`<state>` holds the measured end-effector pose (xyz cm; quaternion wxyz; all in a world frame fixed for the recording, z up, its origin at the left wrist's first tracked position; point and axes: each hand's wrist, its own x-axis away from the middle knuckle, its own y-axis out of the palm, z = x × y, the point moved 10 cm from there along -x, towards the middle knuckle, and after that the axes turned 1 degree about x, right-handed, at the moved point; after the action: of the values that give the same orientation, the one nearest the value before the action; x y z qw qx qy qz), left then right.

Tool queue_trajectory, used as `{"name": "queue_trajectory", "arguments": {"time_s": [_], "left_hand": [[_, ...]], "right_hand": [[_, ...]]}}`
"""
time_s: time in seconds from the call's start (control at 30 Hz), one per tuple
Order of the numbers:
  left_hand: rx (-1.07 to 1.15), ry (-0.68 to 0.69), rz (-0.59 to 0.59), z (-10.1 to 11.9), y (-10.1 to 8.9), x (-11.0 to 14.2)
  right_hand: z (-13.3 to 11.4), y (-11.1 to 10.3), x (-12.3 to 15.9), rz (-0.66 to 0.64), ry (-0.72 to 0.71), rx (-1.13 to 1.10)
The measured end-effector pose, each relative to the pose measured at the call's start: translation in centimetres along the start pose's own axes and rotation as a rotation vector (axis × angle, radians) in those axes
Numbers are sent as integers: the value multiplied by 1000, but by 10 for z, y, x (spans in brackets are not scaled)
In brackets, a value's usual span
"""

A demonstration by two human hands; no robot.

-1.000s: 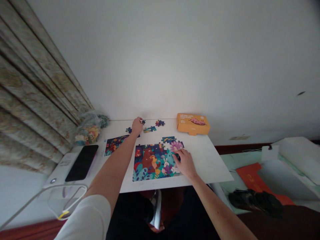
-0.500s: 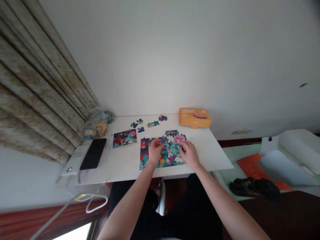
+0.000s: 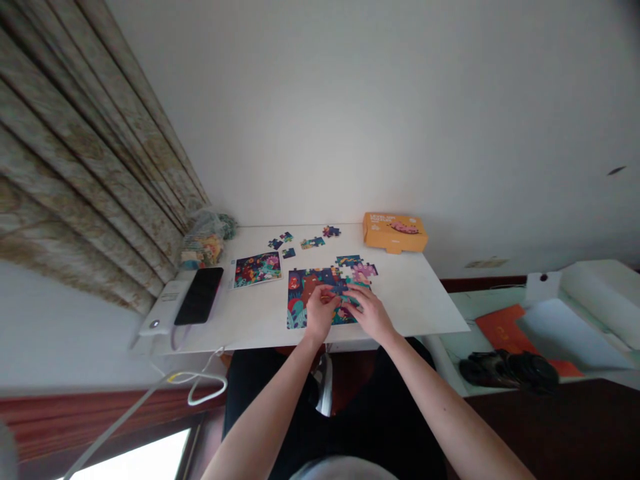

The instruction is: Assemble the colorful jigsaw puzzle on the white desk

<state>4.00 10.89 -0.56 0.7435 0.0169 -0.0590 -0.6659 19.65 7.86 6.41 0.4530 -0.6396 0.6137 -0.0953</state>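
A partly assembled jigsaw puzzle (image 3: 296, 283) with dark blue, teal and red artwork lies near the table's front edge. Over its middle, my left hand (image 3: 320, 313) has its thumb and fingers drawn together at what looks like a puzzle piece, mostly hidden by the fingers. Close by on the right, my right hand (image 3: 371, 313) rests on the puzzle, fingers stretched toward the left hand and thumb apart from them. A pink section (image 3: 365, 270) shows beyond the right fingers. Left of the puzzle lies a picture card (image 3: 258, 269) with similar artwork.
Several loose pieces (image 3: 313, 243) lie toward the back of the white table (image 3: 260, 320). An orange puzzle box (image 3: 395, 232) stands at the back right. On the left are a black phone (image 3: 199, 296), a white device (image 3: 163, 307) and a plastic bag (image 3: 203, 240).
My left hand has moved right and nearer to me over the puzzle, uncovering a brown figure. My right hand has shifted left, so the hands are closer together. The view has moved slightly.
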Motion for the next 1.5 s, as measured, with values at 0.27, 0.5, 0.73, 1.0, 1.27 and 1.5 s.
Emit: {"name": "queue_trajectory", "arguments": {"time_s": [0.27, 0.5, 0.73, 1.0, 1.27, 1.5], "left_hand": [[22, -2, -74, -2, 8, -2], [-503, 301, -182, 42, -3, 1], [-1217, 638, -306, 50, -12, 21], [-1240, 632, -309, 47, -10, 24], [-1239, 659, -290, 50, -11, 26], [-1241, 667, -278, 48, -11, 26]], "right_hand": [[-6, 0, -4, -65, -66, 33], [33, 0, -23, 1, -69, 79], [84, 17, -68, -77, 8, 150], [100, 29, -63, -78, 102, 210], [86, 32, -61, -130, 76, 329], [77, 34, -59, -166, 58, 409]]}}
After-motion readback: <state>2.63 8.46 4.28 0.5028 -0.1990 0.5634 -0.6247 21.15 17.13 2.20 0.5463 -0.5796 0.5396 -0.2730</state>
